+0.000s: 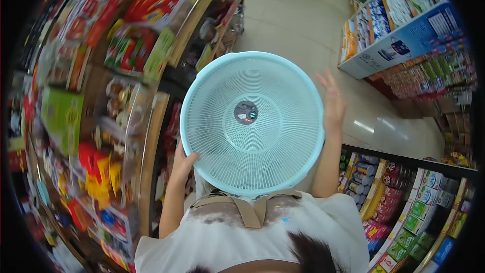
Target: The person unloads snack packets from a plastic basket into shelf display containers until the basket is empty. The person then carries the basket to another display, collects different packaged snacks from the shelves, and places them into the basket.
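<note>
Here, left hand point(183, 163) pinching blue basket point(285, 146), right hand point(334, 105) spread alongside, packed shelves point(153, 144) left, display bin point(386, 48) ahead

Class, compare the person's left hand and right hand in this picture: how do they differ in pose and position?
The left hand grips the light-blue basket, thumb over the edge; the right hand is open, fingers extended.
The left hand is at the basket's lower left; the right hand is at its right side, higher in view.
Both hands are ungloved and beside the basket's outer edge.
</note>
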### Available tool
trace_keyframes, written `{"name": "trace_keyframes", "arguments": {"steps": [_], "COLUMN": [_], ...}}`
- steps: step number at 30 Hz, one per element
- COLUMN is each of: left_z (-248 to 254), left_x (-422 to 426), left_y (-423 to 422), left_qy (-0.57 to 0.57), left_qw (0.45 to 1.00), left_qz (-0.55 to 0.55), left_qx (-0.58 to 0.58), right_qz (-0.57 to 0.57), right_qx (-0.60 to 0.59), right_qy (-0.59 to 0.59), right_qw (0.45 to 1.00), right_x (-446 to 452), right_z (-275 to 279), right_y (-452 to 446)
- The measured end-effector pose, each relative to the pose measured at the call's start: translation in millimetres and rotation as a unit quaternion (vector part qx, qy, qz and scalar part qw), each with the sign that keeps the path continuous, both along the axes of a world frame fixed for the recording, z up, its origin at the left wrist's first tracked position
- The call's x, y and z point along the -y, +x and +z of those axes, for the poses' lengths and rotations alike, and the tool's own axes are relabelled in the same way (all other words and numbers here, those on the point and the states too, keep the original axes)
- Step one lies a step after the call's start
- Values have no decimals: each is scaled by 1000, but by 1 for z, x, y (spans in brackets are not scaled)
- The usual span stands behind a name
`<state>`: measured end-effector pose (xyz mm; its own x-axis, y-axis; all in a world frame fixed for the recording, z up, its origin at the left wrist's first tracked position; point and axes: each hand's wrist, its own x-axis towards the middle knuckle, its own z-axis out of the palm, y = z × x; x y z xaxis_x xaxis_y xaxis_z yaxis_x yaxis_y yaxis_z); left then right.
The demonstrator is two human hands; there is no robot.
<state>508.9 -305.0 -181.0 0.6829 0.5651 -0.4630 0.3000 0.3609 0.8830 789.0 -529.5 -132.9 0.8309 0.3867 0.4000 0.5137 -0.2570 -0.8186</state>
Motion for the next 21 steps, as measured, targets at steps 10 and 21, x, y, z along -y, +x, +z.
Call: {"name": "trace_keyframes", "arguments": {"steps": [10,21], "left_z": [30,1], "left_x": [-102,-151], "left_y": [196,419], "left_qy": [-10,108], "left_qw": [999,992], "left_qz": [-49,-59], "left_qx": [11,40], "right_qz": [23,68], "right_qx": [-113,-162], "right_qy": [-53,69], "right_qw": [992,982], "right_x": [-87,-119], "right_z": [24,-25], "right_y": [165,422]}}
